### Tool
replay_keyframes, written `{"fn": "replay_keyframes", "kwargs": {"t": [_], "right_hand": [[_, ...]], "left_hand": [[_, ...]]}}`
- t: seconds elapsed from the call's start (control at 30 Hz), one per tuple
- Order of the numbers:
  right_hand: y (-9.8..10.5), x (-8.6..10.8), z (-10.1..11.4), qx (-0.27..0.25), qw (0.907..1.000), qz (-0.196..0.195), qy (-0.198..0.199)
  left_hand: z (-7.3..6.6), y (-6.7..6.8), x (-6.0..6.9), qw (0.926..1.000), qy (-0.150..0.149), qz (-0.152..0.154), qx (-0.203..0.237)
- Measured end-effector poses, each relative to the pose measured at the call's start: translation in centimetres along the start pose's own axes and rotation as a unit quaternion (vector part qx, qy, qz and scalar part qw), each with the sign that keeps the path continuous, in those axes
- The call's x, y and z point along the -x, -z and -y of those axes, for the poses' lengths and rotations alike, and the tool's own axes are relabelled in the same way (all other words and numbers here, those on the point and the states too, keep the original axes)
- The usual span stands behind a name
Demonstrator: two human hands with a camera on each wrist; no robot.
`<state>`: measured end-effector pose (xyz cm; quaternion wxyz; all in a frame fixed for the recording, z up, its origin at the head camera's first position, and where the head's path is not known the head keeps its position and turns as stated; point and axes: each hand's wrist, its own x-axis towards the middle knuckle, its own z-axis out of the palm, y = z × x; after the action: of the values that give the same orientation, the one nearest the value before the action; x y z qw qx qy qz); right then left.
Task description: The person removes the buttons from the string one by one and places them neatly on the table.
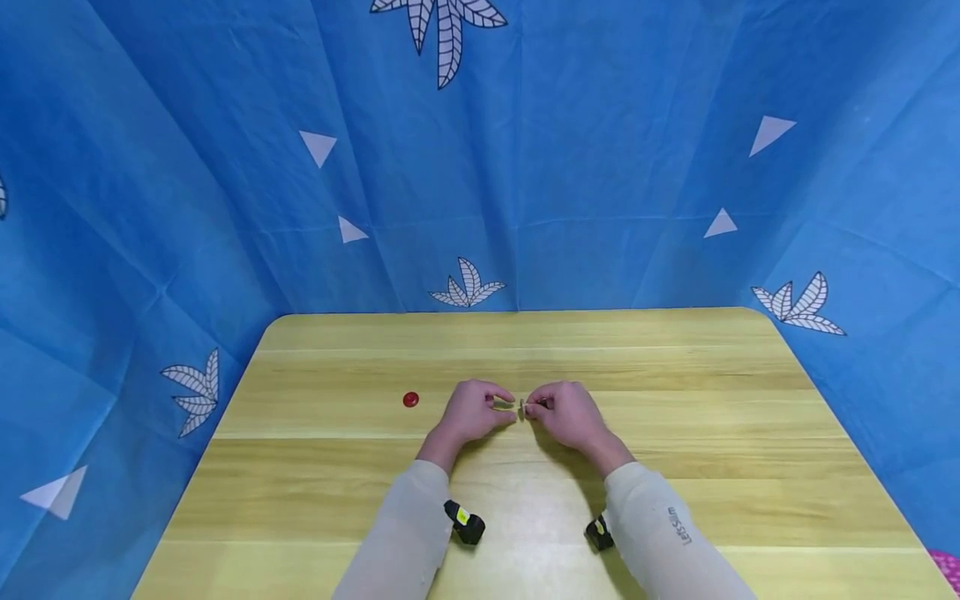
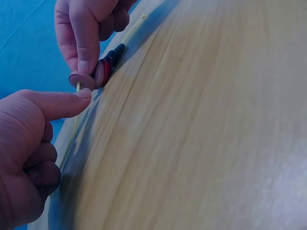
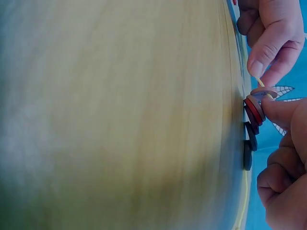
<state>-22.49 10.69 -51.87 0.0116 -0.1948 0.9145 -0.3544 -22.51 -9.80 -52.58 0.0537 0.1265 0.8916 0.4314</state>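
Right hand [image 1: 572, 414] pinches a disc [image 2: 86, 81], probably light and stiff, best held by its rim; whether the left hand [image 1: 471, 412] grips the limp-looking cord [image 3: 260, 82], I can't tell.

The head view is bright and clear, with soft shadows and pale glare on the table [image 1: 697, 400], while both wrist views look dimmer and hazy, their wide lenses bending the table's edge.

Red round disc [image 1: 411, 399] on pale wood-grain table [image 1: 315, 475], left of left hand [image 1: 474, 410]. Brown round disc [image 2: 86, 81] on thin yellow cord [image 3: 246, 191], between left hand and right hand [image 1: 566, 413]. Blue cloth [image 1: 600, 92] behind table.
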Motion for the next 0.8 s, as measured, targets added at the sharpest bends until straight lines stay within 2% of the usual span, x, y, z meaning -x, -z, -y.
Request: {"fn": "replay_keyframes", "kwargs": {"t": [0.33, 0.67, 0.8], "right_hand": [[0.15, 0.06, 0.27, -0.009, 0.9999, -0.001, -0.006], [0.24, 0.08, 0.42, -0.011, 0.9999, -0.001, -0.009], [0.25, 0.11, 0.41, -0.014, 0.9999, -0.002, -0.01]], "left_hand": [[-0.05, -0.36, -0.18, 0.9996, -0.02, 0.0, -0.018], [-0.07, -0.42, -0.06, 0.9986, -0.036, -0.032, -0.022], [-0.11, -0.39, -0.14, 0.9987, -0.039, -0.03, -0.012]]}}
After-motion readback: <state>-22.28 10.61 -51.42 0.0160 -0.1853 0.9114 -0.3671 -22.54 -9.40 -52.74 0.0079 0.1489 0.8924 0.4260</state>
